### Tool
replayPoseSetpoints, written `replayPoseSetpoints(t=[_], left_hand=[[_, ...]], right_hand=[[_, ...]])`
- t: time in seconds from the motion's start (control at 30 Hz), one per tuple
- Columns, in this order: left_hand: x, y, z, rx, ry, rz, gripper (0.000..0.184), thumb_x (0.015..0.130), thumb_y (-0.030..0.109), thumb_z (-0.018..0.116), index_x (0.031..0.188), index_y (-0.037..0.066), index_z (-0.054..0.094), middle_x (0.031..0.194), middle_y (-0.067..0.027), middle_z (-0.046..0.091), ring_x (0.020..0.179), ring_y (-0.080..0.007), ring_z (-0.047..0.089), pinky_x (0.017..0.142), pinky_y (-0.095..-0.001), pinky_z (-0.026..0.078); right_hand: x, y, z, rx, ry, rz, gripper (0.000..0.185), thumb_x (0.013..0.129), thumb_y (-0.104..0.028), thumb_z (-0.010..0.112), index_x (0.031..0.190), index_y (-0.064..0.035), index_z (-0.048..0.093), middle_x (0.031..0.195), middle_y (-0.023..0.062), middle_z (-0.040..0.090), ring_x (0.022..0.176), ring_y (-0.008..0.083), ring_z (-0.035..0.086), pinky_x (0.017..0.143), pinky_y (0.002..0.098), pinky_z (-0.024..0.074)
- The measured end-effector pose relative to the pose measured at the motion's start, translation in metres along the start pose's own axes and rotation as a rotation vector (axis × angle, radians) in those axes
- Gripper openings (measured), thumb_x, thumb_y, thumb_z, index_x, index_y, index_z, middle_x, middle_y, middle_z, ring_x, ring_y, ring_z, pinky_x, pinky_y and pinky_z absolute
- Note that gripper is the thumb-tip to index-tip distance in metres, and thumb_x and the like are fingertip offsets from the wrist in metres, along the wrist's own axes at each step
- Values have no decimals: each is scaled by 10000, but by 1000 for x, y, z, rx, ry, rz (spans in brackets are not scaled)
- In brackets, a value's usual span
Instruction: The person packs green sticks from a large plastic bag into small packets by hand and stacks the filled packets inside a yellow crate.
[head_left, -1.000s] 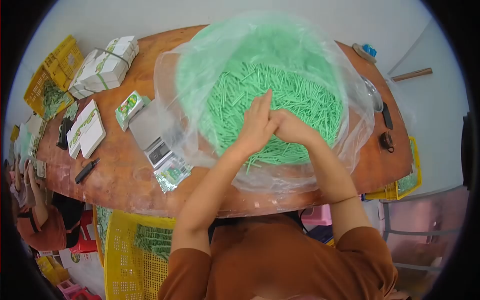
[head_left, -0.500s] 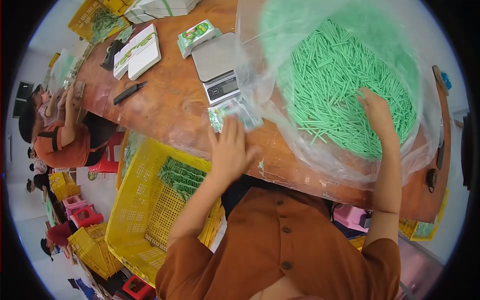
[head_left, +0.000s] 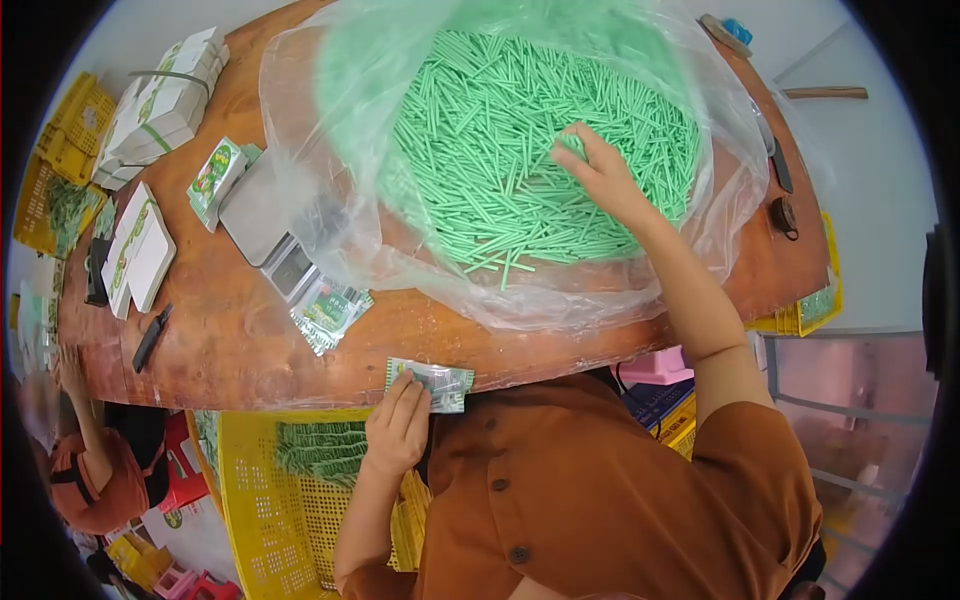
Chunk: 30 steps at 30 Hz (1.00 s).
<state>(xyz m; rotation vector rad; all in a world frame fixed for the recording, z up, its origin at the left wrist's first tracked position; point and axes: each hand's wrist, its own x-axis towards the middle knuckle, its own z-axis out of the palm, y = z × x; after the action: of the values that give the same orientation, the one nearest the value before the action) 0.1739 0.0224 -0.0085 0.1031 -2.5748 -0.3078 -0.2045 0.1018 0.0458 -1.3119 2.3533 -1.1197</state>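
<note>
Left hand (head_left: 400, 430): fingers pinching printed packet (head_left: 448, 384) at tabletop (head_left: 240, 345)'s front edge. Right hand (head_left: 603, 180): fingers gripping small bunch of green sticks (head_left: 572, 146) over the heap (head_left: 480, 150) in plastic bag (head_left: 560, 306).

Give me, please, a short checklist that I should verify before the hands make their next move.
1. Packet held by the left hand: ok, at the near edge of the table.
2. Packet's mouth open: cannot tell from this view.
3. Bag open: ok, the sticks lie exposed and the right hand is among or just above them.
4. Sticks gripped by the right hand: cannot tell; green shows between its fingers.
5. Scale free of the bag: not ok, clear plastic overlaps its right side.
6. Knife away from both hands: ok, on the table, at left.
</note>
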Motion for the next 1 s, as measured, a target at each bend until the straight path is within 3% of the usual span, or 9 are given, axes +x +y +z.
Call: replayPoseSetpoints(t=[0.07, 0.2, 0.27, 0.43, 0.5, 0.63, 0.7, 0.83, 1.0], left_hand=[[2, 2, 2, -36, 54, -14, 136, 697, -27, 577, 832, -43, 589, 895, -160, 593, 878, -333, 605, 692, -365, 511], [60, 12, -3, -424, 320, -316, 137, 676, -59, 653, 749, -4, 551, 820, -134, 586, 757, -310, 588, 678, -374, 500], [113, 7, 8, -604, 210, -386, 170, 678, -39, 690, 739, -9, 535, 770, -108, 567, 707, -256, 574, 639, -328, 489], [146, -1, 76, -1020, 4, -635, 159, 738, -40, 668, 808, 1, 531, 787, -20, 565, 718, -82, 541, 637, -222, 448], [145, 0, 84, -1092, 1, -669, 144, 753, -47, 654, 809, 3, 531, 801, -13, 569, 726, -74, 540, 643, -219, 447], [152, 6, 82, -1393, 144, -712, 115, 782, -56, 622, 850, 2, 550, 835, -17, 586, 742, -72, 545, 660, -213, 444], [157, 10, 78, -1385, 193, -728, 89, 795, -37, 617, 855, 0, 562, 813, -1, 588, 728, -58, 531, 646, -206, 435], [148, 7, 79, -1190, 253, -672, 101, 862, 49, 566, 942, -10, 579, 793, -3, 607, 714, -62, 535, 648, -209, 441], [156, 11, 40, -1273, 202, -616, 216, 899, 142, 511, 1072, 30, 577, 949, -67, 606, 852, -127, 545, 759, -287, 448]], right_hand=[[-1, 3, 0, 58, 9, -48, 232, 871, -253, 553, 951, -35, 543, 651, 40, 547, 613, 173, 507, 595, 322, 423], [-7, -12, -2, 588, -198, 282, 250, 875, -313, 552, 866, -64, 538, 597, -40, 458, 540, 104, 411, 519, 257, 351], [-8, -27, -9, 960, -298, 300, 274, 909, -337, 487, 786, -95, 523, 528, -65, 330, 465, 63, 287, 455, 219, 265], [-19, -48, -18, 1117, -464, 316, 281, 921, -299, 459, 741, -91, 516, 566, -41, 345, 525, 84, 347, 517, 234, 321], [-19, -55, -15, 971, -261, -63, 327, 915, -334, 454, 748, -71, 555, 747, 30, 506, 723, 129, 463, 691, 280, 384], [-31, -76, 1, 779, -326, 117, 355, 901, -361, 458, 800, -51, 600, 1044, 71, 543, 957, 162, 470, 859, 326, 351], [-34, -59, 22, 467, -418, -156, 362, 890, -370, 463, 880, -46, 623, 1171, 55, 517, 996, 161, 479, 876, 332, 355], [-31, -58, -6, 704, -334, -99, 303, 863, -322, 549, 958, -37, 592, 1091, 29, 561, 970, 187, 518, 929, 339, 350], [-43, -90, -19, -74, -97, -507, 165, 701, -69, 661, 856, -24, 625, 805, 93, 590, 733, 254, 568, 649, 335, 453]])
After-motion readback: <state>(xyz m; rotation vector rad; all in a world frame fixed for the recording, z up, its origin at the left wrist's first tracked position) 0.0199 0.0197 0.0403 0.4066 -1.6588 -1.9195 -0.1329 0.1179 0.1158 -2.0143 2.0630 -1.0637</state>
